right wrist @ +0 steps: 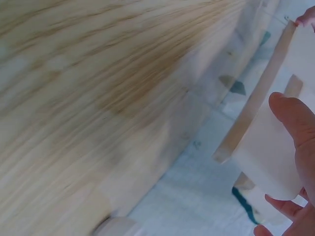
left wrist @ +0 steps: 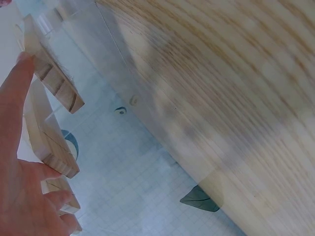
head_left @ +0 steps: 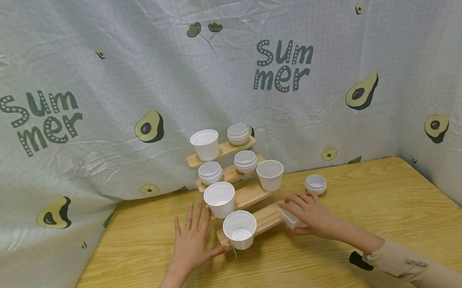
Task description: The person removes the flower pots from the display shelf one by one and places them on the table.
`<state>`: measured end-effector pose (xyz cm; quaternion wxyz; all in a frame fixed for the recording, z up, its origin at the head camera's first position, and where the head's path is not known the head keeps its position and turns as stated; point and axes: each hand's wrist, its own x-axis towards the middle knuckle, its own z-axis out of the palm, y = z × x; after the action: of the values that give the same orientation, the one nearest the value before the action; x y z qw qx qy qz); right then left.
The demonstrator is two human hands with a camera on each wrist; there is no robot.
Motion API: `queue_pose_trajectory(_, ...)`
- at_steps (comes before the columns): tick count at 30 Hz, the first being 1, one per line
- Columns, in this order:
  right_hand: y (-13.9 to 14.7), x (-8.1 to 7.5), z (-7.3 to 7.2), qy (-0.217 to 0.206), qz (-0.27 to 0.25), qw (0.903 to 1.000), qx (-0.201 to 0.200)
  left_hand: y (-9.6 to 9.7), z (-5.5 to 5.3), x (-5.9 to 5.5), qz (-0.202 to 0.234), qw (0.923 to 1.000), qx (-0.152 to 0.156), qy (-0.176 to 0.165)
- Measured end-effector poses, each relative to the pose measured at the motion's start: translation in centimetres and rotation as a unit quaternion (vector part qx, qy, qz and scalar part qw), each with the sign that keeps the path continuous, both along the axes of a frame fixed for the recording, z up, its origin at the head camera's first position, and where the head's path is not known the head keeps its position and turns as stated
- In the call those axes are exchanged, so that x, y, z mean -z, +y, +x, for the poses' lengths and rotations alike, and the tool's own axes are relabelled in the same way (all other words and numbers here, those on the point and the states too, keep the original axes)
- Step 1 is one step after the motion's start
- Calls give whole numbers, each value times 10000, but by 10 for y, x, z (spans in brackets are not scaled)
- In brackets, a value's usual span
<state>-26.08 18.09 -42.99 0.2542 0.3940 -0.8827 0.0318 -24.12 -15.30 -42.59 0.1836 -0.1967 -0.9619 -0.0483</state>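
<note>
A tiered wooden rack (head_left: 266, 217) stands on the table with white plastic pots on its steps. My left hand (head_left: 193, 247) spreads its fingers at the rack's left side. In the left wrist view, its thumb and fingertips touch the ends of the wooden boards (left wrist: 54, 81). My right hand (head_left: 311, 214) grips a white pot (right wrist: 270, 152) at the right end of the lowest step, thumb on one side, fingers on the other. A wide-mouthed pot (head_left: 240, 231) occupies that step's left end. Higher up are more pots, including a tall one (head_left: 206, 145) at the top left.
Behind the rack's right side, a small round white pot (head_left: 316, 184) sits on the wooden table (head_left: 364, 228). A pale curtain (head_left: 211, 81) with avocado prints hangs along the back and both sides.
</note>
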Motion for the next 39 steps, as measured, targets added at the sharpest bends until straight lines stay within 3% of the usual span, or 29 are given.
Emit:
queue_pose_trajectory(21,42,9,2,398,-98,9989,243,1,0,-1,-46,9998,-62,-157)
queue_pose_trajectory(39,78,11,-10,769,-55,9952,595,1,0,-1,-17,9999,-25,-116)
